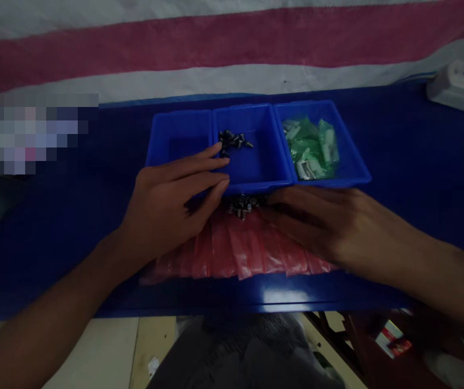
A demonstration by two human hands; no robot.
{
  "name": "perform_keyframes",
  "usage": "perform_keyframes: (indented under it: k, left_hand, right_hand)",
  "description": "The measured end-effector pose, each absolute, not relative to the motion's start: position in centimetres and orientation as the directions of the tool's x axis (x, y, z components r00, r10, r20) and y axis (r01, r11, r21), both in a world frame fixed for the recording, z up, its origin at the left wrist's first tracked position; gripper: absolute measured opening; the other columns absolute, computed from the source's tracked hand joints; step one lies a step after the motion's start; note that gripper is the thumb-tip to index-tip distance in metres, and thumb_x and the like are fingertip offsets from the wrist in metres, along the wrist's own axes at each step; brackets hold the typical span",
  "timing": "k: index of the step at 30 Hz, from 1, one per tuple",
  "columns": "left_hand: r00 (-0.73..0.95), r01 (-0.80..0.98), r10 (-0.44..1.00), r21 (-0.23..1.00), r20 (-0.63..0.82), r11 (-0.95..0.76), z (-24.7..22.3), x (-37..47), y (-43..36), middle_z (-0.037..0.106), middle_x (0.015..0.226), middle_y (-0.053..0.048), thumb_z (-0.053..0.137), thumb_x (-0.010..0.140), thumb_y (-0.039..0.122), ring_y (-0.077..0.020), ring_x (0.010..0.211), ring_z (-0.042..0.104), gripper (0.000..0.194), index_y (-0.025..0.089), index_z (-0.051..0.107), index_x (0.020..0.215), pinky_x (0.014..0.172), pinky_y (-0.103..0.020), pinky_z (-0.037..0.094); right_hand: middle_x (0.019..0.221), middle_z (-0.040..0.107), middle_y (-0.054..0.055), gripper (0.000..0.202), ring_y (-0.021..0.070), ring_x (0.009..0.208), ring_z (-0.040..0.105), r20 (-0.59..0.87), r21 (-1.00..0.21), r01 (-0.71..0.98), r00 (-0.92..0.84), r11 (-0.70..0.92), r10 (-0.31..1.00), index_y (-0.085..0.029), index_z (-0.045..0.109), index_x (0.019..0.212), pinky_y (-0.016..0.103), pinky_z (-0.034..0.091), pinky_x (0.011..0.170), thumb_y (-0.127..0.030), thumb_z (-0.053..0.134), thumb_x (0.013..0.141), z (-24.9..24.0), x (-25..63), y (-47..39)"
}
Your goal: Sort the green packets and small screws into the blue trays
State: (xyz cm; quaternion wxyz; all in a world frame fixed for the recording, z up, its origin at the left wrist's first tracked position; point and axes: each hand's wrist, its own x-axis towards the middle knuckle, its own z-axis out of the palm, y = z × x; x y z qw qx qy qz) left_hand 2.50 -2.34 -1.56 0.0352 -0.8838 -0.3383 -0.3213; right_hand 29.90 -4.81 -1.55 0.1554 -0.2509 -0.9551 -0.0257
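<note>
My left hand (175, 197) reaches over the front left of the middle blue bin (256, 168), fingers stretched and slightly apart, with nothing visible in them. Dark screws (234, 140) lie at that bin's back left, close to the fingertips. A small heap of shiny screws (242, 206) sits just outside the bin's front wall, between my two hands. At the heap's right side is my right hand (323, 216), its fingers curled together; shadow hides whatever the tips may hold. Under both hands a row of overlapping red plastic bags (235, 248) spreads along the table's front.
The right blue bin (351, 156) holds green plastic packets (310, 148) with pale parts inside. A left blue bin (181, 121) adjoins the middle one. A white power strip (461, 84) rests at the back right of the blue table (402, 146). Striped sheeting (232, 40) hangs behind.
</note>
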Motion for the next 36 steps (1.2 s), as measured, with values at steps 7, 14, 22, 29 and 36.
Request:
perform_keyframes:
  k: [7, 14, 22, 29, 36]
  left_hand:
    - [0.568, 0.624, 0.569, 0.139, 0.594, -0.769, -1.6, 2.4, -2.4, 0.082, 0.12, -0.001, 0.069, 0.103, 0.017, -0.0228, 0.116, 0.078, 0.012, 0.025, 0.078, 0.103, 0.101, -0.032, 0.069]
    - [0.576, 0.617, 0.552, 0.122, 0.603, -0.778, -1.7, 2.4, -2.3, 0.082, 0.12, -0.001, 0.07, 0.102, 0.016, -0.0228, 0.118, 0.077, 0.011, 0.024, 0.077, 0.102, 0.102, -0.03, 0.068]
    - [0.582, 0.607, 0.538, 0.115, 0.61, -0.786, -1.5, 2.5, -2.3, 0.082, 0.119, -0.003, 0.07, 0.102, 0.015, -0.0222, 0.117, 0.078, 0.01, 0.022, 0.077, 0.102, 0.102, -0.028, 0.068]
    - [0.596, 0.588, 0.508, 0.093, 0.622, -0.803, -1.6, 2.3, -2.1, 0.082, 0.118, -0.003, 0.069, 0.102, 0.015, -0.0226, 0.115, 0.078, 0.01, 0.023, 0.077, 0.102, 0.099, -0.03, 0.07]
    - [0.576, 0.608, 0.552, 0.137, 0.602, -0.782, -1.6, 2.4, -2.3, 0.082, 0.12, -0.001, 0.069, 0.102, 0.016, -0.0227, 0.118, 0.077, 0.012, 0.025, 0.077, 0.102, 0.1, -0.031, 0.069]
  right_hand:
    - [0.107, 0.074, 0.013, 0.032, 0.0195, 0.085, 0.072, 0.368, -0.034, 0.441, -0.829, 0.897, 0.422, -0.011, 0.073, 0.095, 0.032, 0.061, 0.071, -0.006, 0.044, 0.109, -2.7, 29.6, -4.5]
    - [0.11, 0.076, 0.01, 0.015, 0.0174, 0.101, 0.075, 0.508, -0.235, 0.4, -0.726, 0.886, 0.463, -0.014, 0.07, 0.107, 0.03, 0.065, 0.087, -0.007, 0.057, 0.107, -1.5, 29.6, -4.9]
    - [0.11, 0.078, 0.005, 0.015, 0.0104, 0.105, 0.077, 0.506, -0.565, 0.322, -0.592, 0.76, 0.627, -0.017, 0.072, 0.099, 0.019, 0.063, 0.092, -0.003, 0.07, 0.098, -0.3, 29.2, -5.5]
    - [0.119, 0.079, 0.006, 0.017, 0.0132, 0.109, 0.076, 0.514, -0.521, 0.352, -0.598, 0.777, 0.615, -0.019, 0.075, 0.113, 0.022, 0.063, 0.097, -0.01, 0.072, 0.099, -0.8, 29.2, -5.2]
    - [0.08, 0.078, -0.003, 0.01, 0.0098, 0.059, 0.068, 0.378, -0.707, 0.37, -0.523, 0.603, 0.764, -0.024, 0.077, 0.102, 0.021, 0.058, 0.057, -0.034, 0.075, 0.101, -0.6, 28.9, -5.3]
